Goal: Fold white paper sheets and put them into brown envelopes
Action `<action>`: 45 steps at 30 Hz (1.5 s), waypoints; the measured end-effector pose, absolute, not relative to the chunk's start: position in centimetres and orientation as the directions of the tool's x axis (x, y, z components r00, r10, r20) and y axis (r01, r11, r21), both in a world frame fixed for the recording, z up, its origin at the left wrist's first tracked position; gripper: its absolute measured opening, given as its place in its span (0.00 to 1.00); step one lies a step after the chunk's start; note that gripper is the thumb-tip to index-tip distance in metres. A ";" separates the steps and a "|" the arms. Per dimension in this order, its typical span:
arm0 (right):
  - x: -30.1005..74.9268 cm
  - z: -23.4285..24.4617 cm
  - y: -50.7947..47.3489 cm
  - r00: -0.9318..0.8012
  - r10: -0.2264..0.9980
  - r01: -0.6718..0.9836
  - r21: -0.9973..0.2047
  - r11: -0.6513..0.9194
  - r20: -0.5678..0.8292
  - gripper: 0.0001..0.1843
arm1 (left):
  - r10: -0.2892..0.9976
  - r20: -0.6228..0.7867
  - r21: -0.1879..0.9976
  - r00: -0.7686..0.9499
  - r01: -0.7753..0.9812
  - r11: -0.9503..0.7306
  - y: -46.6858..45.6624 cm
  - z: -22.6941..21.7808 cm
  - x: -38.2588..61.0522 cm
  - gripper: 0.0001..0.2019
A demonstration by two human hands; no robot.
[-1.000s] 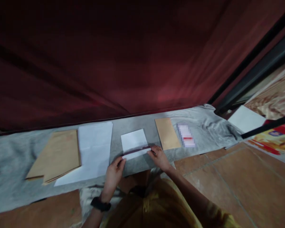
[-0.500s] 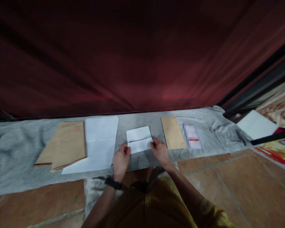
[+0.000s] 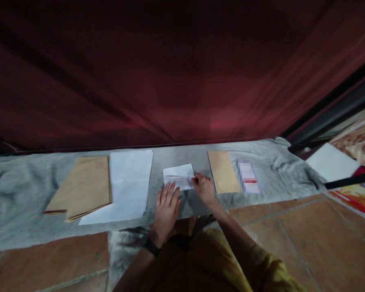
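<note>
left hand point(image 3: 167, 205): fingers extended flat, tips pressing the near edge of the folded white paper point(image 3: 178, 175). right hand point(image 3: 204, 188): fingers curled, pinching its right edge. the paper lies on the grey cloth point(image 3: 24, 190), between the white sheets point(image 3: 129, 182) and the brown envelope point(image 3: 223, 172).

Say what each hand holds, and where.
The right hand holds the folded paper by its right edge; the left hand lies flat on its near edge.

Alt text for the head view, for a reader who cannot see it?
A person's left hand lies flat on the near edge of a folded white paper on a grey cloth, and the right hand touches its right edge. White sheets and brown envelopes lie to the left, a single brown envelope to the right, a red curtain behind.
</note>
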State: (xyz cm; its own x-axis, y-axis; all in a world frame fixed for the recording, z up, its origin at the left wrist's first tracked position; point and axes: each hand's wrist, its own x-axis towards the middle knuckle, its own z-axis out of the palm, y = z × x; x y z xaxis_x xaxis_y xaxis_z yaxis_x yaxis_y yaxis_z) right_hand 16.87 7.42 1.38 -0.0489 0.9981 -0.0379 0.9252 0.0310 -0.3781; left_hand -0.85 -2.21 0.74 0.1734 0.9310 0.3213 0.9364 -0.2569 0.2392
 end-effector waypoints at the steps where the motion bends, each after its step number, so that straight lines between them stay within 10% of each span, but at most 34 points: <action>1: 16.8 1.3 7.6 -0.050 0.998 0.925 -0.379 0.035 -0.030 0.09 | 0.936 0.300 0.227 0.184 0.939 -0.257 -2.2 0.5 -0.8 0.22; 31: 14.6 1.1 11.1 -0.033 0.990 0.949 -0.307 0.074 0.134 0.15 | 0.977 0.201 0.190 0.071 0.976 -0.110 1.1 -0.9 -0.4 0.31; 39: 13.4 -0.1 8.3 -0.388 0.898 0.827 -0.351 0.438 0.207 0.23 | 0.979 0.183 0.149 0.088 0.982 -0.117 1.3 -1.3 -0.5 0.30; 45: 13.3 -1.5 7.7 -0.356 0.913 0.862 -0.309 0.403 0.197 0.26 | 0.978 0.189 0.191 0.084 0.974 -0.120 1.6 -1.0 -0.7 0.29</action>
